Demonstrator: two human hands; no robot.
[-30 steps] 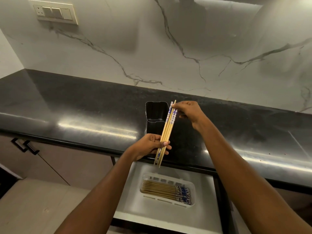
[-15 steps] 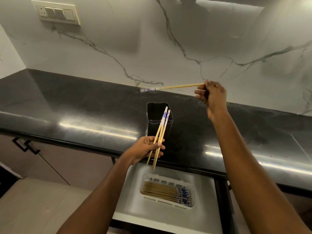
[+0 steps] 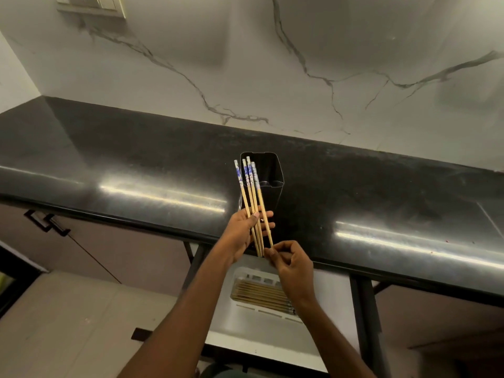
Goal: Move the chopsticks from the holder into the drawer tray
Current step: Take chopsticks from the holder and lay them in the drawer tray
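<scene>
Your left hand (image 3: 243, 231) holds four chopsticks (image 3: 253, 199) upright and slightly fanned, thumb pressed across their shafts and fingers behind them. Their blue-and-white patterned ends point up and overlap the left side of the holder's mouth as seen from the head camera. Whether they touch the holder cannot be told.

Your right hand (image 3: 293, 264) sits just below, its fingertips pinching the lower tip of the rightmost chopstick. Both hands are over the front edge of the countertop (image 3: 136, 159).

The black holder (image 3: 270, 173) stands upright on the countertop, directly behind the hands.

The drawer (image 3: 245, 331) below is open. The white tray (image 3: 261, 310) lies in it, with further chopsticks (image 3: 257, 293) laid flat and parallel inside. Your right wrist hides the tray's right end.
</scene>
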